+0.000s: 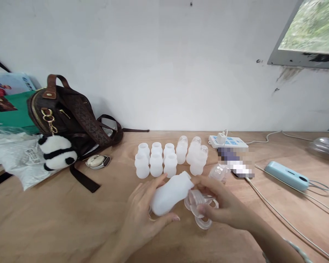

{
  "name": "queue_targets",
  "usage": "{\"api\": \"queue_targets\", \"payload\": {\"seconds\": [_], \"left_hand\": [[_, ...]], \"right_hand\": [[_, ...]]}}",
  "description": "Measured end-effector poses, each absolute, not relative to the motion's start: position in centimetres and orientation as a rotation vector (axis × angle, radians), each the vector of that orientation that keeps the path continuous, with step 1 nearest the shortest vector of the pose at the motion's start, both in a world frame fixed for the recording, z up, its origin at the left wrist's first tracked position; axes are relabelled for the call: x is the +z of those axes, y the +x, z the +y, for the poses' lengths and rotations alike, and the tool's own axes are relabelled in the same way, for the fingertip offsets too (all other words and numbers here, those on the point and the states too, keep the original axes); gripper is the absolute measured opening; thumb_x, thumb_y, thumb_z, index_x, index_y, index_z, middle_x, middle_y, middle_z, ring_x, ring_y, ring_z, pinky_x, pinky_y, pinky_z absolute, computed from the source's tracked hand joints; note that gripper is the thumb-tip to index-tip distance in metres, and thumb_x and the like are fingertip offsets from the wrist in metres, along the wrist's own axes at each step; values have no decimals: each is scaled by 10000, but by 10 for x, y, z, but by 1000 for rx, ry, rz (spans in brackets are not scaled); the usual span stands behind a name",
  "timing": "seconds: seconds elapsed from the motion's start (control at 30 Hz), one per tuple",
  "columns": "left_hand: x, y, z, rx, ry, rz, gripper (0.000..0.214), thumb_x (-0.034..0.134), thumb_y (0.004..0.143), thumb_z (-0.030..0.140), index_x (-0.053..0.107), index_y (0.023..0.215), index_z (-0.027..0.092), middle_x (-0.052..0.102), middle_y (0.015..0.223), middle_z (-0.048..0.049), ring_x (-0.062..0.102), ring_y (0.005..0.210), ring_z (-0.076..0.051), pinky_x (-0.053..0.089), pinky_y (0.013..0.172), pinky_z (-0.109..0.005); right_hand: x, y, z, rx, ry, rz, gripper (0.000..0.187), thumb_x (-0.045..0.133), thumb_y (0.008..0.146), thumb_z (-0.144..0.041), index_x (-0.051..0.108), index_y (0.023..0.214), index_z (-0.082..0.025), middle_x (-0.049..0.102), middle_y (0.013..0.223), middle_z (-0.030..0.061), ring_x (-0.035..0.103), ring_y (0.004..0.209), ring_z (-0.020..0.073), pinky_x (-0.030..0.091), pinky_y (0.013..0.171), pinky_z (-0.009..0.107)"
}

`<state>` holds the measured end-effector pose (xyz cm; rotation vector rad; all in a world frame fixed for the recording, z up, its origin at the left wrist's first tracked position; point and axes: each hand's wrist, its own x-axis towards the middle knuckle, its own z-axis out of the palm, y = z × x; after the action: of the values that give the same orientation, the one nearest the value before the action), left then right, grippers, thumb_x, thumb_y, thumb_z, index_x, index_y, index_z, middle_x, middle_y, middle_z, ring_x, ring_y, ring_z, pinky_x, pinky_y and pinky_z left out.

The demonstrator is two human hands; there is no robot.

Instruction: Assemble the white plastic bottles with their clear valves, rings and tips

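My left hand [145,213] is closed round a milky white baby bottle [167,197], tilted with its open neck toward the upper right. Close beside that neck, my right hand [222,204] grips a clear plastic collar ring [196,202] between thumb and fingers. More clear rings [203,223] lie on the table under my right hand, partly hidden by it. Behind my hands stand several open white bottles [156,164] in two rows. To their right, three bottles wear clear domed caps [196,140]. Loose clear domes [218,172] lie just beyond my right hand.
On the left are a dark backpack [82,113] with a panda charm [59,153], a plastic bag [13,157] and a mouse-like device [97,160]. At the right are a power strip [237,142], a partly blurred phone [234,162], cables [279,215] and a light-blue device [286,175].
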<state>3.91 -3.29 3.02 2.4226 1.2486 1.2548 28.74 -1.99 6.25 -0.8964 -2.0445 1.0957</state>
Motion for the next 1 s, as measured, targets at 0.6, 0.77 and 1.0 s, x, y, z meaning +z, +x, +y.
{"api": "queue_targets", "payload": {"seconds": [0.6,0.77,1.0], "left_hand": [[24,39,-37,1226,2329,1211,386,544,972,249,420,1337,265,599,1268,-77,535,1168,-273,402,969,-397],[22,41,-35,1214,2286,1199,390,564,963,234,431,1329,267,599,1263,-77,526,1168,-273,379,979,-399],[29,47,-43,1263,1848,1033,241,562,954,280,607,1191,279,661,1112,-56,579,1021,-246,437,887,-348]], "right_hand": [[73,243,39,122,-1761,-2286,139,539,895,-279,554,964,-159,689,850,119,653,767,273,314,592,294],[73,246,30,115,-1705,-2218,328,568,920,-312,465,1186,-148,681,862,88,664,784,274,391,610,304],[51,259,-7,150,-1002,-2015,256,661,913,-420,497,959,-229,644,822,19,648,722,186,532,625,278]]}}
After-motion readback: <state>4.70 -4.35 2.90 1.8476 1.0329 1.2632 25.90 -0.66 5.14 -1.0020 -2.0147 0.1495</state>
